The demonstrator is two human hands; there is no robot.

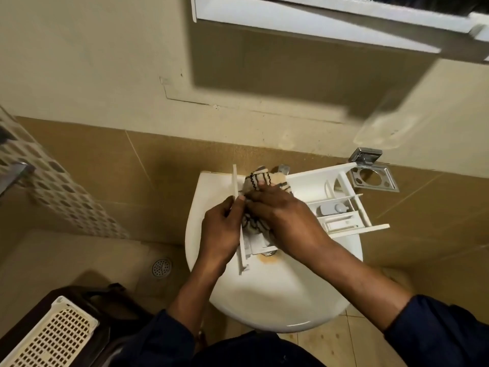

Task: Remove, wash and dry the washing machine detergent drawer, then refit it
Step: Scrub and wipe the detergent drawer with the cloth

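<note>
Drawer part (243, 254) over sink (277, 300), pinched by left hand (219, 229) fingers; right hand (280, 215) fingers hold striped cloth (258, 178) against it.

A white basin (277, 292) carries everything. A drawer (312, 189) lies across its right back rim, jutting past the edge. In the bowl a narrow white part (244, 256) stands on edge, its lower end by the drain (268, 252), which has a rust stain beside it. A striped cloth (258, 178) lies over the part.
</note>
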